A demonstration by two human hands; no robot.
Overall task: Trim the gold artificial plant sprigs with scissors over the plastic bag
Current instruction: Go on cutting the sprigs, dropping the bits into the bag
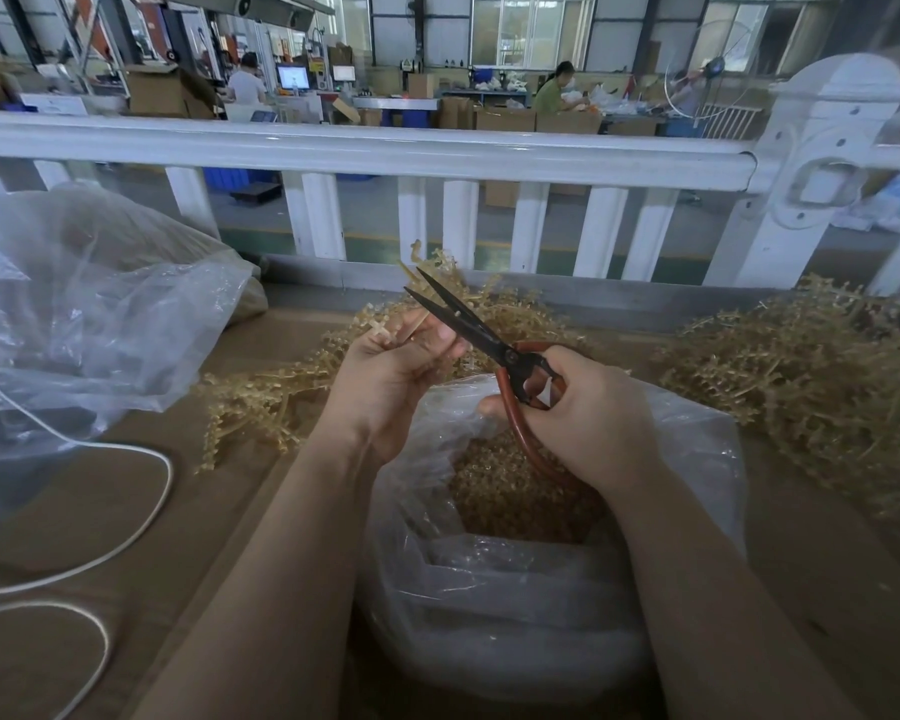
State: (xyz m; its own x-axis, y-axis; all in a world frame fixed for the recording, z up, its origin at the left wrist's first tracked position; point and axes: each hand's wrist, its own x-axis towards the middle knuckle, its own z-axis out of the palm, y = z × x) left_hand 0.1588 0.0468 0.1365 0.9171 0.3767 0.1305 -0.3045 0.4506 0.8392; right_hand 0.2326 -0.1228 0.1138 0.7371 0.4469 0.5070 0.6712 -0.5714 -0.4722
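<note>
On the worktop, left of centre, cut gold sprigs lie loose. The left hand pinches one sprig upright above the plastic bag. The scissors, gripped by the right hand, stand with blades parted around its stem, so a cut looks imminent: squeezing the red handles comes next. An untrimmed pile waits right. No legible writing shows.
</note>
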